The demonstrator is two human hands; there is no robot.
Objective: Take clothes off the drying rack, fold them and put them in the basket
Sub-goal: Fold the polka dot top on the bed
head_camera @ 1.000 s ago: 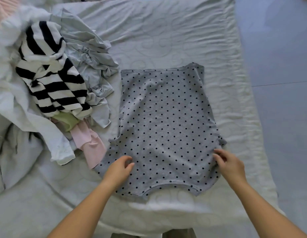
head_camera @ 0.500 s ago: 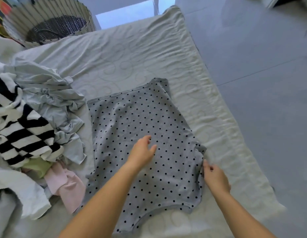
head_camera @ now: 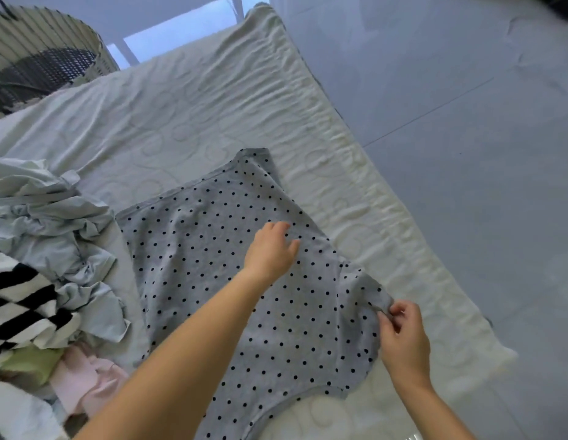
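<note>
A grey top with black dots (head_camera: 212, 249) lies spread flat on the white mattress (head_camera: 187, 115). My left hand (head_camera: 271, 249) reaches across it, fingers extended and lying on the cloth near its right side. My right hand (head_camera: 403, 335) pinches the sleeve corner at the garment's right edge between thumb and fingers. A striped woven basket (head_camera: 38, 58) with a dark inside stands beyond the mattress at the far left.
A heap of unfolded clothes fills the left side: pale blue cloth (head_camera: 51, 230), a black-and-white striped piece (head_camera: 19, 306), green and pink items (head_camera: 82, 379). Grey tiled floor (head_camera: 466, 122) lies to the right of the mattress edge.
My left hand moved from the hem up and right across the top. My right hand took hold of the sleeve corner. The view swung up, bringing the basket into sight.
</note>
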